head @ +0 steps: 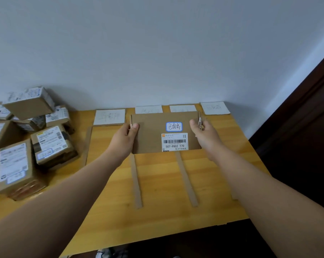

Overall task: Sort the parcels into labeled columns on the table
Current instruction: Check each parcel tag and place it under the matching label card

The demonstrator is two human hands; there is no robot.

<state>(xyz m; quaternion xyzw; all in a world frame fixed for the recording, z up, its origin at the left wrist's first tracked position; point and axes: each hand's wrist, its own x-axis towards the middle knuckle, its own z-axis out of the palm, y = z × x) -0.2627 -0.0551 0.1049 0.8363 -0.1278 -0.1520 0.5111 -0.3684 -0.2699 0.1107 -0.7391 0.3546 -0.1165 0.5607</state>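
A pale wall (157, 53) fills the upper half of the view, with a dark door or panel (306, 127) at the right edge. Below it a yellow wooden desk (157, 192) carries everything. On its left side sits a loose pile of parcels (32, 138), brown cartons with white shipping labels, some stacked and tilted on each other. Both bare forearms reach forward over the desk to a flat brown parcel (152, 135) held near the far edge, across the middle columns. The left hand (126, 135) grips its left edge, thumb on top and fingers hidden beneath. The right hand (204, 135) holds the right edge, thumb on top, and also has a marker pen (200, 123) tucked upright against the carton's side. Whether the parcel rests on the desk or is lifted just above it cannot be told. Four white label cards (109, 116) lie in a row along the wall. Cardboard strips (136, 183) run toward the viewer and divide the desk into columns. On the parcel's top are a white barcode label (174, 142) and a blue-bordered handwritten sticker (174, 126).
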